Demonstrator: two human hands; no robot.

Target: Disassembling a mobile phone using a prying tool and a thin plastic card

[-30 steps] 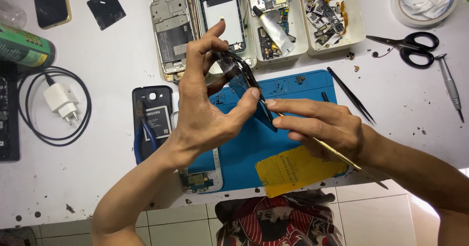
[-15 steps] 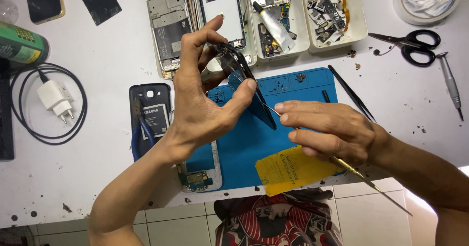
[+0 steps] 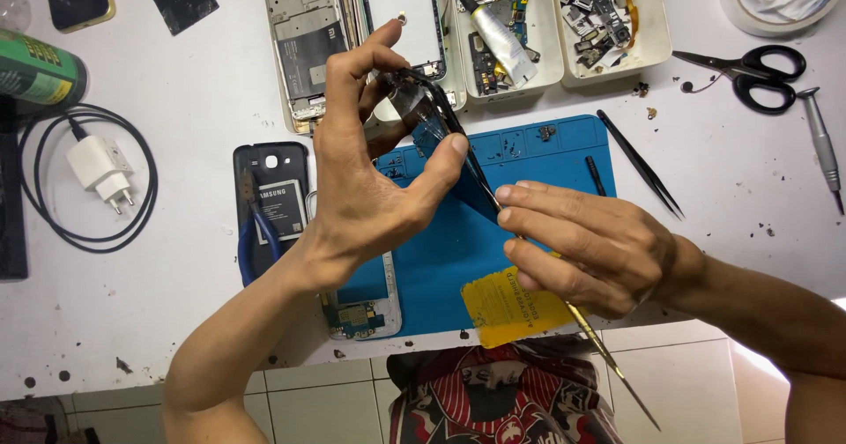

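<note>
My left hand [image 3: 370, 180] holds a thin dark phone panel [image 3: 436, 118] on edge between thumb and fingers, raised above the blue work mat [image 3: 529, 149]. My right hand [image 3: 586, 246] grips a slim brass-coloured pick tool [image 3: 608, 356] like a pen. Its tip meets the panel's lower edge near my left thumb, and its tail points down past the table's front edge. A yellow sheet [image 3: 511, 307] lies on the mat under my right hand.
White trays [image 3: 608, 34] of phone parts and a glue tube [image 3: 502, 39] line the back. Black tweezers [image 3: 639, 162], scissors [image 3: 749, 70] and a screwdriver [image 3: 824, 149] lie right. A dark phone with blue pliers [image 3: 269, 210], a charger [image 3: 101, 171] and a green can [image 3: 40, 70] sit left.
Both hands stay together on the panel. My right hand has shifted slightly down and right along its edge with the pick, and my left fingers have regripped.
</note>
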